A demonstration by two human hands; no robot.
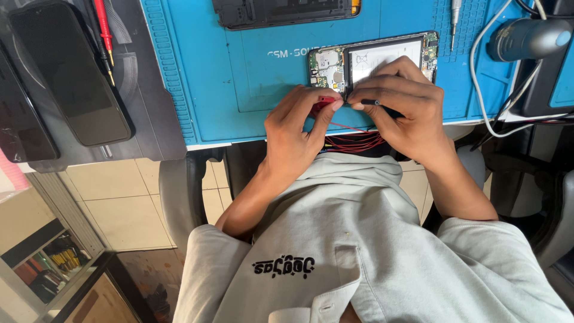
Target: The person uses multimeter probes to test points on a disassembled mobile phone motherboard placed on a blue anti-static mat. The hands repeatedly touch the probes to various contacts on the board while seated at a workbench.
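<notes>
Closest in, red leads (353,142) bunched at the bench (156,122) edge under both wrists, slack enough, probably, to snag on a forearm and jerk a tip sideways. Just beyond, left hand (297,128) with its grip pinched tight on a red probe (323,104), right hand (399,106) with its grip closed around a thin black probe (373,102); both tips hidden behind the fingers, so exact contact impossible to tell. Right at the fingertips, opened phone (385,55) lying flat and unclamped on the blue mat (239,72), green board (326,66) bared: likely risks here a slipped tip bridging neighbouring parts, or the phone skating under sideways pressure. Beside it, white cable (483,90) trailing near, liable to catch a moving wrist. Farther back, a screwdriver (455,12) and a dark phone frame (281,12), well apart.
</notes>
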